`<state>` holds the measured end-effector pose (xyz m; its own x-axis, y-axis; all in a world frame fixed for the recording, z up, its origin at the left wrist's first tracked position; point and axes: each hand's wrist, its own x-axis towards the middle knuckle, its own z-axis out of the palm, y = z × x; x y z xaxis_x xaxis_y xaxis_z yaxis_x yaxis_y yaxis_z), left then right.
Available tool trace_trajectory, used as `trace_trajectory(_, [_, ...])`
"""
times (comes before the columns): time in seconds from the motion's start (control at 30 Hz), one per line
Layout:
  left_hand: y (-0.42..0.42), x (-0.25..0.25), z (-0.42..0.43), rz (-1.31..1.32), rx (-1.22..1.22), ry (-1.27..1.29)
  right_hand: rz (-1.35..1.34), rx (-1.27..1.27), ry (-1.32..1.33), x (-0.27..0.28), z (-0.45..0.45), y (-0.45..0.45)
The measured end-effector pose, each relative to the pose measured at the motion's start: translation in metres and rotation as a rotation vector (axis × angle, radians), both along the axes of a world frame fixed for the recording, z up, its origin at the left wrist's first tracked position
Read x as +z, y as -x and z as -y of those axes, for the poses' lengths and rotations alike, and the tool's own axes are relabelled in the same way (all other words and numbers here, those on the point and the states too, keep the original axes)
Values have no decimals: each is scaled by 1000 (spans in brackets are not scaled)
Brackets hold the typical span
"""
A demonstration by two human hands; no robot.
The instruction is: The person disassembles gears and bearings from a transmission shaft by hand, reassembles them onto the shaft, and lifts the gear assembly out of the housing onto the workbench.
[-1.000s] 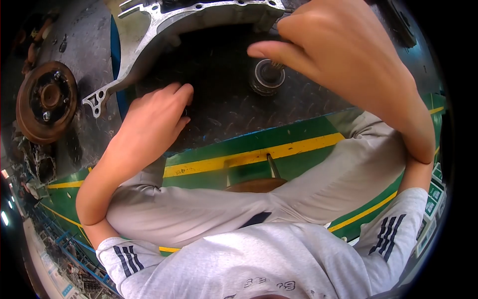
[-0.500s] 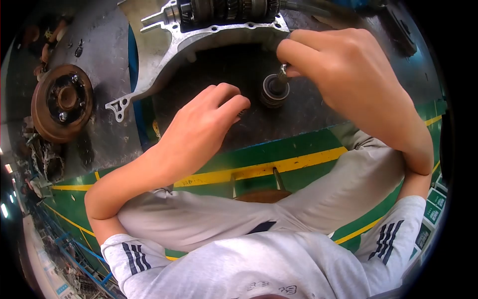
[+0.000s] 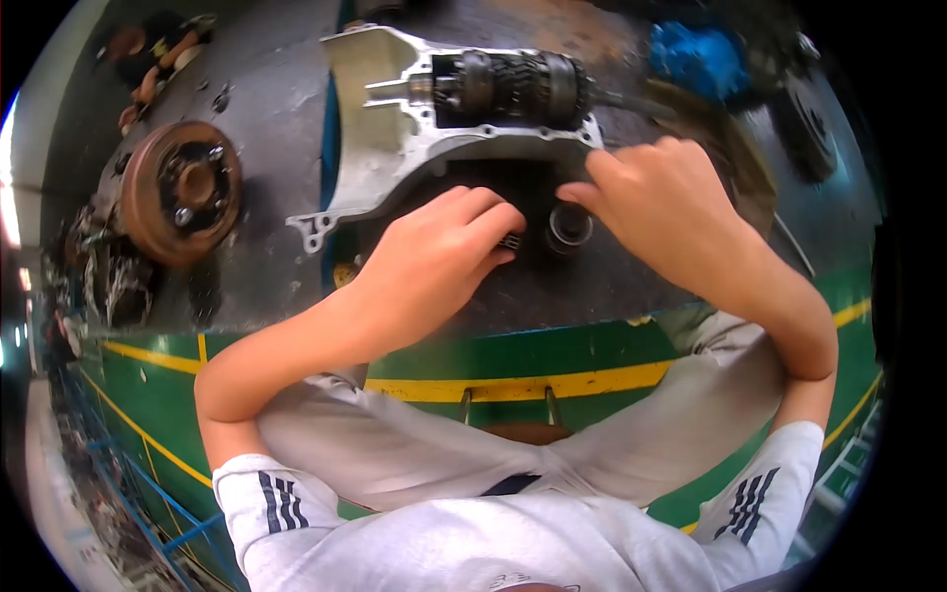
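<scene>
- Two bare hands of mine are over the workbench (image 3: 557,301), handling small parts just on my side of the open metal casing (image 3: 370,187)
- My left hand (image 3: 424,257) is closed, fingers curled round a small ribbed part (image 3: 509,241), only its end peeking out
- My right hand (image 3: 666,192) has thumb and fingers bent close above the round metal cup (image 3: 569,227); I can't tell whether they grip anything
- I'd call this the middle of handling the small pieces; any move from here calls for a steady left pinch and right fingers kept clear of the cup's rim
- The cup stands on the bench between my hands, its inside dark at the centre, too blurred for me to name what's in it
- The casing lies open, with a toothed gear set (image 3: 513,87) in its hollow
</scene>
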<state>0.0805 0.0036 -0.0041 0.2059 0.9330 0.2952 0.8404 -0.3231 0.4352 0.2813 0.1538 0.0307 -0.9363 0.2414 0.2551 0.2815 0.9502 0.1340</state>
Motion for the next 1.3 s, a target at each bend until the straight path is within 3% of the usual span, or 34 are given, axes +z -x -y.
trace_trajectory(0.23, [38, 42, -2, 78, 242, -67, 46, -22, 205, 2, -9, -1])
trace_trajectory(0.33, [61, 57, -10, 41, 392, -78, -41, -85, 204, 17, -14, -4])
trace_trajectory(0.37, [64, 63, -13, 5, 490, -29, -133, -146, 319, 26, -20, -5])
trace_trajectory(0.5, [92, 52, -47, 59, 424, 54, -435, -191, 249, 8, -76, -13])
trace_trajectory(0.6, [100, 45, -73, 75, 359, 31, -336, -267, 226, -17, -109, -22])
trace_trajectory(0.67, [98, 43, -86, 103, 362, 71, -207, -231, 460, -35, -126, -33])
trace_trajectory(0.83, [95, 37, -99, 82, 366, 110, -163, -128, 331, -63, -150, -38])
trace_trajectory(1.0, [94, 28, -101, 71, 356, 118, -100, -239, 575, -78, -150, -29])
trace_trajectory(1.17, [91, 25, -108, 97, 322, 129, -361, -137, 162, -113, -145, -22])
trace_trajectory(1.3, [92, 27, -104, 76, 297, 123, -371, -170, 84, -122, -149, -18])
